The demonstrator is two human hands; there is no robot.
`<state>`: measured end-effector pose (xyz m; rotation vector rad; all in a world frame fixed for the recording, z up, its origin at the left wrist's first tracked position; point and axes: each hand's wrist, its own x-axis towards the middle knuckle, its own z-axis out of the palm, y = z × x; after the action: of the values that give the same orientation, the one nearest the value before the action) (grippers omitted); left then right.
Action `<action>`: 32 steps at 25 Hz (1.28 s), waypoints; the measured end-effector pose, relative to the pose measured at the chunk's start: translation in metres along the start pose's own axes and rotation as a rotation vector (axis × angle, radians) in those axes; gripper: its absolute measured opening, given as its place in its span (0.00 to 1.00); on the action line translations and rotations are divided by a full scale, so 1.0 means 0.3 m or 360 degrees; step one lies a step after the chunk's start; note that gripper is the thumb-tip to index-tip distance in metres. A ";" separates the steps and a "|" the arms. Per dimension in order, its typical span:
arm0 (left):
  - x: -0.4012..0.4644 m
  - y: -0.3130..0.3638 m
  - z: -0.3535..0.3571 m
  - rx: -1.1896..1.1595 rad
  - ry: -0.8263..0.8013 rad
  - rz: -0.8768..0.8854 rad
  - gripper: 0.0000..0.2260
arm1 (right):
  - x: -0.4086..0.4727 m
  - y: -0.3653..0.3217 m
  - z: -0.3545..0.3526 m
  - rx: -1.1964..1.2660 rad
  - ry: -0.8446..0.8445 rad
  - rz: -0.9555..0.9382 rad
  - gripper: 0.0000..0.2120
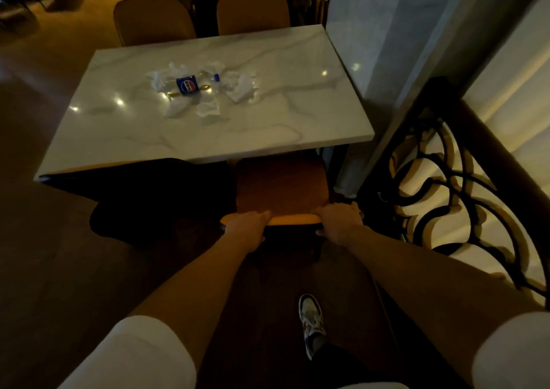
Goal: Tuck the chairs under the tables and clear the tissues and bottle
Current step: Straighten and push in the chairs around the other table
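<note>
Now your left hand (248, 225) and right hand (339, 220) each grasp the top rail of the orange-brown chair (281, 186), its seat partly under the marble table's (297, 114) near edge, right corner.

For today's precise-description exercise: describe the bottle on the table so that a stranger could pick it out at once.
Start at the white marble table in front of the person. Near its middle lies a cluster of crumpled white tissues. Among them a clear plastic bottle lies on its side; its blue label and blue cap set it apart from the white paper around it.
</note>
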<state>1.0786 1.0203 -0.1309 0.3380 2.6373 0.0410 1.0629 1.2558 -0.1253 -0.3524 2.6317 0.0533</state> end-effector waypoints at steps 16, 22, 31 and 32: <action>0.259 -0.015 -0.203 0.0091 0.0009 -0.0105 0.22 | 0.304 0.128 -0.172 -0.0128 0.0019 -0.0177 0.21; 0.373 -0.024 -0.266 0.0075 -0.0004 -0.0176 0.22 | 0.413 0.178 -0.250 -0.0121 0.0027 -0.0203 0.23; 0.504 -0.055 -0.331 0.0091 -0.0017 -0.0173 0.23 | 0.552 0.226 -0.309 -0.0089 -0.0015 -0.0204 0.22; 0.510 -0.059 -0.331 0.0087 -0.0017 -0.0162 0.23 | 0.560 0.228 -0.309 -0.0097 -0.0028 -0.0201 0.22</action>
<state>0.8975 1.0436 -0.1144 0.2213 2.6447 -0.0657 0.8600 1.2727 -0.1236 -0.5359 2.5883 0.0948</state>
